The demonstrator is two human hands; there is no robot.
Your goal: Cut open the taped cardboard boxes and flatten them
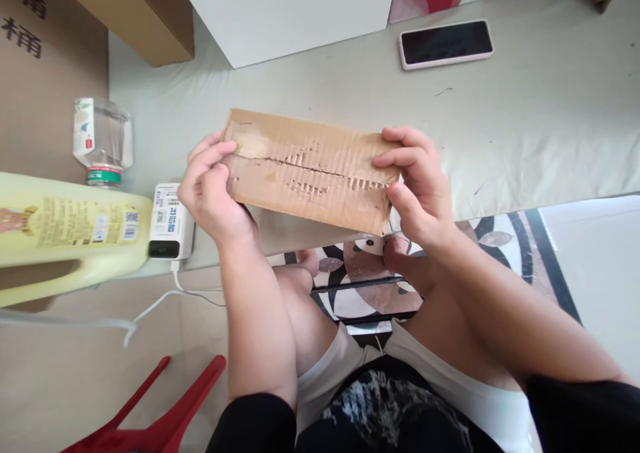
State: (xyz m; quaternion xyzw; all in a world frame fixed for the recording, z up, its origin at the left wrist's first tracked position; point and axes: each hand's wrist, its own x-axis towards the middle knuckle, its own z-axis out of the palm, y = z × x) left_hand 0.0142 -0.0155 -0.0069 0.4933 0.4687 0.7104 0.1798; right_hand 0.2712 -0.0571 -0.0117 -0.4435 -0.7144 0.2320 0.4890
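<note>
A small brown cardboard box (310,206) is held up in both hands above the near edge of the covered table. Along the middle of its upper face runs a seam, with torn, ridged cardboard on both sides and a glossy patch at the left end. My left hand (213,186) is closed around the box's left end. At the right end, my right hand (420,179) grips it with fingers on top and the thumb near the seam's end. The underside of the box is hidden.
A phone (447,43) lies at the back right. To the left are a clear bottle (103,133), a yellow jug (75,233) and a white power bank (171,219) with a cable. Large boxes (300,13) stand behind; a red stool or chair (165,406) is below left.
</note>
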